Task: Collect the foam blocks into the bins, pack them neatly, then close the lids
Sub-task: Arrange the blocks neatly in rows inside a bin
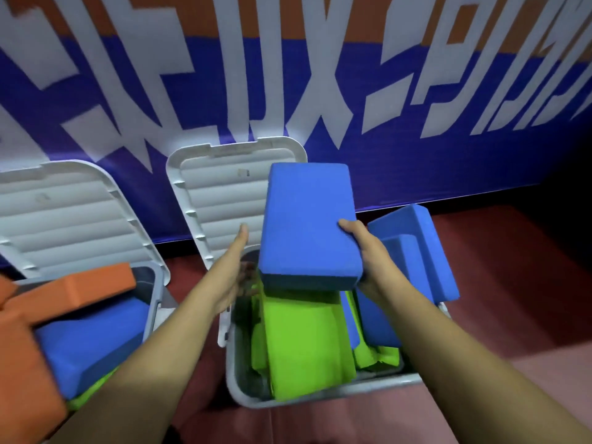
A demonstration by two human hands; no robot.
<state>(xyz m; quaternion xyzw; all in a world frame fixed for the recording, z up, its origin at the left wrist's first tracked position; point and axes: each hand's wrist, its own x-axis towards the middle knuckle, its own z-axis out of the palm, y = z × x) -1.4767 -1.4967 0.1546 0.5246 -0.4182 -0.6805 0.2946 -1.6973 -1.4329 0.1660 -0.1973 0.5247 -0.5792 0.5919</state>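
Blue foam block point(307, 225) hangs tilted above the right bin point(320, 397). The right grip point(368, 254) grasps it at its near right edge, thumb on top and the fingers hidden beneath. That bin holds green blocks point(304, 341) on edge, with more blue blocks point(416, 251) piled at its right side. The right lid point(221, 187) stands open at the far side. The left bin point(153, 302), its left lid point(73, 213) also up, carries an orange block point(80, 293) over a lower blue block point(93, 341). The left grip point(230, 274) is released, fingers straight, just left of the held block.

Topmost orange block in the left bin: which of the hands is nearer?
Left. The left hand is open, right of the orange block; the right hand is farther right, gripping a blue block.
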